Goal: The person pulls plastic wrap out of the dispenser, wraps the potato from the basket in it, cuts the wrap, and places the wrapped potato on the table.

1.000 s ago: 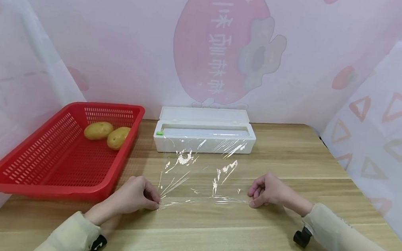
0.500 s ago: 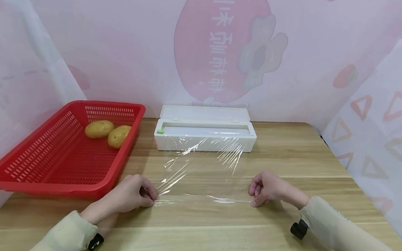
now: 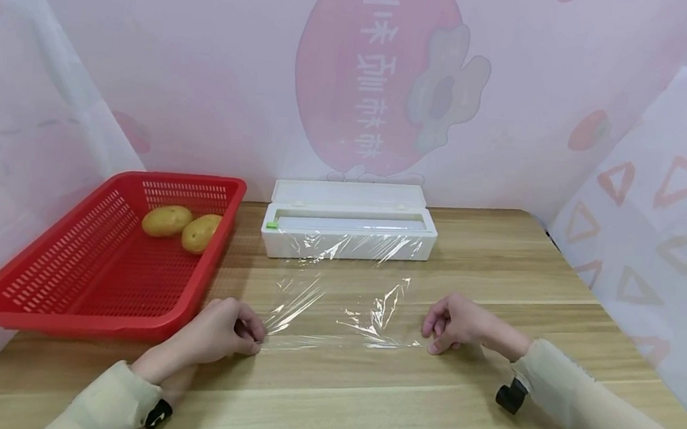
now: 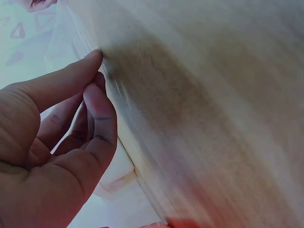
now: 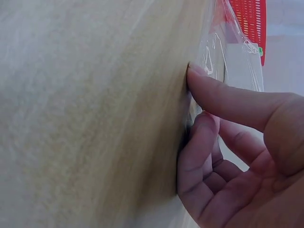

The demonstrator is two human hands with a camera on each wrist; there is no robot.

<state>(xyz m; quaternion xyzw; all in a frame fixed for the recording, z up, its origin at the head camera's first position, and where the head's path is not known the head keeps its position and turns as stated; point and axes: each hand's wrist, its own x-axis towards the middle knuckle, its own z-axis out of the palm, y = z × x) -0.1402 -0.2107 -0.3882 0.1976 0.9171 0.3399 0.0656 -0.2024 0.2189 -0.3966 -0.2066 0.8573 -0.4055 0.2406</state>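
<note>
We pinch the cling film (image 3: 341,310) at both near corners: left hand (image 3: 219,333) & right hand (image 3: 456,323), fingers curled; film runs away from grips to dispenser box (image 3: 348,232) on table (image 3: 363,407)

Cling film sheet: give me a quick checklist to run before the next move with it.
1. Left hand pinches the near left corner of the cling film sheet: ok.
2. Right hand pinches the near right corner: ok.
3. Sheet flat and smooth on the wooden table: not ok, wrinkles show across its middle.
4. Sheet cut free from the white dispenser box: cannot tell, film drapes over the box's front.
5. Two potatoes in the red basket, off the sheet: ok.
</note>
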